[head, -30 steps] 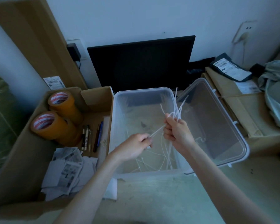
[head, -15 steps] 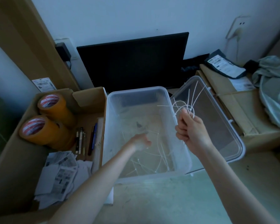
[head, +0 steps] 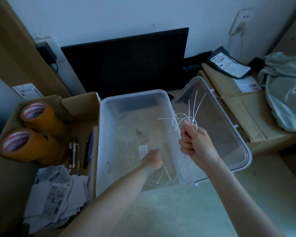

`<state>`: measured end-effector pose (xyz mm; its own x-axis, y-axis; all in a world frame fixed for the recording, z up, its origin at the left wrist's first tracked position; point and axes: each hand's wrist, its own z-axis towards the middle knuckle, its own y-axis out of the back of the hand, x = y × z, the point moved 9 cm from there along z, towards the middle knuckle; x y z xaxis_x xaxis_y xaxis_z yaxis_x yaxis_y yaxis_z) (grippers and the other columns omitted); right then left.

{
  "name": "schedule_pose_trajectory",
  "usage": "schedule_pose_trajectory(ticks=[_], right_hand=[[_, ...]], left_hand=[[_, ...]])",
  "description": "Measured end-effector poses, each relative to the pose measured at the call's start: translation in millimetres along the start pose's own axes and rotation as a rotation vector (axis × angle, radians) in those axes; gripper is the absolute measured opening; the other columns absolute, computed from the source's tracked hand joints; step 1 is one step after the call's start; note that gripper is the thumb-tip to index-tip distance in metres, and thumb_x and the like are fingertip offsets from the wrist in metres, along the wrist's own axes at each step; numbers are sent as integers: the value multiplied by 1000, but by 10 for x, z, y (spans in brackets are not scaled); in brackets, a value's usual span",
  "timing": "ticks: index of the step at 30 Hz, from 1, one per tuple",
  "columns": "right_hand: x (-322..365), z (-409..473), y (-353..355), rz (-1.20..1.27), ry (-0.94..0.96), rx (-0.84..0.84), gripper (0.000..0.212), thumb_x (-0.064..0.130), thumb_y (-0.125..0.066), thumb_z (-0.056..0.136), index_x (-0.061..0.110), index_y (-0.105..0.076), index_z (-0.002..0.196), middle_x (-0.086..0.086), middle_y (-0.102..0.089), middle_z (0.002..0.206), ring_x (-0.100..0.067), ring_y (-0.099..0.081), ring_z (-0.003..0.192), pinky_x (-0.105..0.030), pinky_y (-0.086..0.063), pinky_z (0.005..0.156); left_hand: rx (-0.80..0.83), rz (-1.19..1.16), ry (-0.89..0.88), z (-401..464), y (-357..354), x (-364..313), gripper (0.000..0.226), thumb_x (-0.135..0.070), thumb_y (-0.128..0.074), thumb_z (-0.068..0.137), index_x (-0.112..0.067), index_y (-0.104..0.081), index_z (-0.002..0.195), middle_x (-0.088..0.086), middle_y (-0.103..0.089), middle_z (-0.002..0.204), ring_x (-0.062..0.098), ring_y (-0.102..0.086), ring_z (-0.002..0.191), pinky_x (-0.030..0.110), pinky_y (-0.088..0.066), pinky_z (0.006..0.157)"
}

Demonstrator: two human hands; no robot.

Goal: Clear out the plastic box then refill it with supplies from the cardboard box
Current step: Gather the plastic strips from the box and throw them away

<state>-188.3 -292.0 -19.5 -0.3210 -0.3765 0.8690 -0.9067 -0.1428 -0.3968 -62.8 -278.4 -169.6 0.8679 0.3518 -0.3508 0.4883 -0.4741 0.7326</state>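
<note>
The person's right hand (head: 194, 142) is gripping a bunch of thin white plastic cable ties (head: 189, 115), fingers clamped round them, holding them above the right rim of the clear rectangular plastic box (head: 108, 127), probably gathering a handful. The left hand (head: 153, 159) is reaching down among the loose ties on the bottom; whether it is pinching one, I cannot tell. The brown cardboard box (head: 79, 106), holding orange tape rolls (head: 32, 134), is waiting just left.
</note>
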Motion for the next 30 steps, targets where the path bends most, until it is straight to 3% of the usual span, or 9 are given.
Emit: schedule_pose_trajectory(ticks=[6,8,10,11,14,18,23,27,30], right_hand=[[-10,11,-8,-12,-13,-9,35,22,-40,102,20,-35,68,6,-19,48,-7,-13,37,-14,-14,36],[-11,4,-4,-19,-11,-18,37,22,-41,102,20,-34,66,5,-18,49,-8,-13,38,-14,-13,37],[-11,-2,-3,-28,-6,-29,39,21,-41,102,19,-34,64,5,-18,49,-8,-13,37,-14,-13,37],[-7,-6,-8,-39,-1,-34,40,21,-42,102,19,-34,63,5,-18,48,-8,-14,37,-14,-13,37],[-1,-9,-49,-79,20,-60,40,20,-42,102,18,-34,63,7,-21,46,-7,-15,36,-14,-15,36],[-34,27,-143,-88,30,-96,36,17,-41,102,18,-36,66,9,-25,46,-6,-18,37,-17,-16,35],[-219,156,-328,-36,-26,-109,35,12,-39,101,19,-35,67,10,-25,44,-4,-18,35,-15,-17,32],[-566,379,-455,-34,-198,-108,34,8,-35,101,17,-36,67,11,-25,37,-3,-18,29,-11,-14,31],[-877,529,-471,-150,-362,-112,33,6,-33,98,15,-36,67,9,-24,33,-4,-16,25,-8,-13,33]], left_hand=[[111,3,-12,14,-182,-53,27,-16,-54,86,-3,-56,110,16,-62,115,31,-62,101,31,-46,73],[168,-127,-4,18,-157,-59,15,-12,-49,89,-2,-60,92,12,-68,88,24,-62,75,24,-47,59],[169,-289,19,5,20,-38,26,-2,-44,90,-6,-57,68,-2,-60,46,13,-52,44,15,-37,37],[166,-360,33,-14,140,-4,32,2,-43,91,-8,-56,64,-5,-54,36,8,-47,35,14,-33,33],[156,-782,70,-148,511,154,32,2,-41,98,-10,-49,70,-4,-57,39,6,-50,33,16,-38,39],[-34,-1256,44,-595,1058,330,18,-7,-44,99,-10,-56,85,0,-51,55,5,-45,33,15,-35,37],[-187,-1200,-20,-1005,1158,510,21,-8,-43,100,1,-62,104,2,-41,67,4,-29,41,13,-20,35],[-251,-1212,-13,-1097,1011,588,25,-7,-40,101,-2,-63,93,1,-42,68,8,-30,50,14,-22,40],[-236,-1154,28,-1096,960,648,24,-14,-39,102,-6,-61,97,1,-42,63,8,-28,46,16,-20,38]])
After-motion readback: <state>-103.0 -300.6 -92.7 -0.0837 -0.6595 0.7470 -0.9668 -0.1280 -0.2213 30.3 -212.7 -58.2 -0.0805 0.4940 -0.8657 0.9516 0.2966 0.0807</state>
